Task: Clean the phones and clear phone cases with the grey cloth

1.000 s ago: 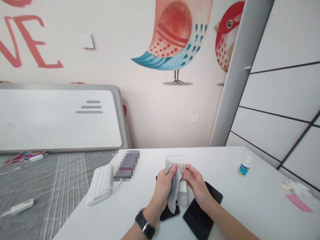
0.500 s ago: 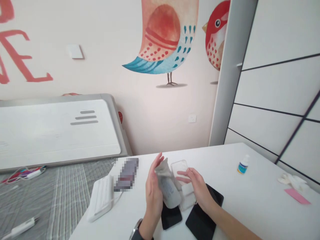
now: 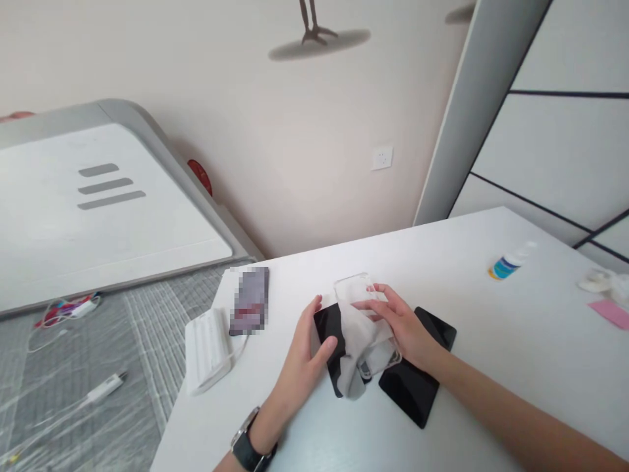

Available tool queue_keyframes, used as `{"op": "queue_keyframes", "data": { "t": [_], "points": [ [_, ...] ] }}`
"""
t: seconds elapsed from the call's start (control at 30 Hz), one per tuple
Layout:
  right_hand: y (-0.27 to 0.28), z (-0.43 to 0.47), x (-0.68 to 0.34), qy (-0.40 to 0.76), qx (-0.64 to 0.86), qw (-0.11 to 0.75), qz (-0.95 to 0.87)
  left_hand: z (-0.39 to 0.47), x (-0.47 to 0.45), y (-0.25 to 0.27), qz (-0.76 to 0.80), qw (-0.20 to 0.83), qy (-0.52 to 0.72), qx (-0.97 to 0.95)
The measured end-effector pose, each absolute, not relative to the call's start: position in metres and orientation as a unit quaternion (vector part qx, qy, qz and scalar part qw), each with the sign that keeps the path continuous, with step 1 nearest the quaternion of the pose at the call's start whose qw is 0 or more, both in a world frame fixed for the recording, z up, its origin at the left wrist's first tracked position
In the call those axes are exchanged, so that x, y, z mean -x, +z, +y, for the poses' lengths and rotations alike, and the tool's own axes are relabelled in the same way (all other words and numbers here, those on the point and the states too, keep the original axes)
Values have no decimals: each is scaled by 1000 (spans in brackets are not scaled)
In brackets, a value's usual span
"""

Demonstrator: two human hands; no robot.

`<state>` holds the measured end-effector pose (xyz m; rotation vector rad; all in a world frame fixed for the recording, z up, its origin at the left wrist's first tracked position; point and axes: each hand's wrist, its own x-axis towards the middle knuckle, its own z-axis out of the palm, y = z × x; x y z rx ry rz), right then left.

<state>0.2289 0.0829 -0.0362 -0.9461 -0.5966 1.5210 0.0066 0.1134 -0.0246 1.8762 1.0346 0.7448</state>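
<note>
My left hand (image 3: 304,351) is curled at the left edge of a black phone (image 3: 329,328), thumb over its dark face and fingers along its far side. A thin grey-white cloth (image 3: 358,337) drapes across the phone's right part and hides it. My right hand (image 3: 405,324) has its fingers on this cloth; the exact pinch is partly hidden. Under and beside the cloth are clear phone cases (image 3: 351,287), their edges showing at the top and lower right. A second black device with a flat screen (image 3: 415,393) lies on the table beneath my right wrist.
On the table (image 3: 295,439) at left lie a white power bank (image 3: 206,347) with a cable and a blurred-out phone (image 3: 250,301). A small white bottle (image 3: 508,263) stands at right, near a pink slip (image 3: 609,313) and white crumpled material. A plastic-covered bed (image 3: 108,360) adjoins the table.
The view has tipped down. My left hand has let the cloth go and come to the phone, which now sits more slanted. The cloth has shifted toward my right hand, over the clear cases.
</note>
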Motion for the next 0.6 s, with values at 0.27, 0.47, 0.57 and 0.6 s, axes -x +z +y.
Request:
{"op": "queue_keyframes", "data": {
  "t": [0.27,0.47,0.57,0.6],
  "points": [
    [-37,80,-233,655,416,571,-268,111,-16,-18,400,496,261,-725],
    [-37,75,-232,637,432,546,-330,119,-9,5,403,462,263,-745],
    [-37,76,-231,631,424,548,-348,117,-4,14,365,464,259,-765],
    [-37,76,-231,627,423,550,-353,115,-2,16,351,464,254,-773]
  ]
}}
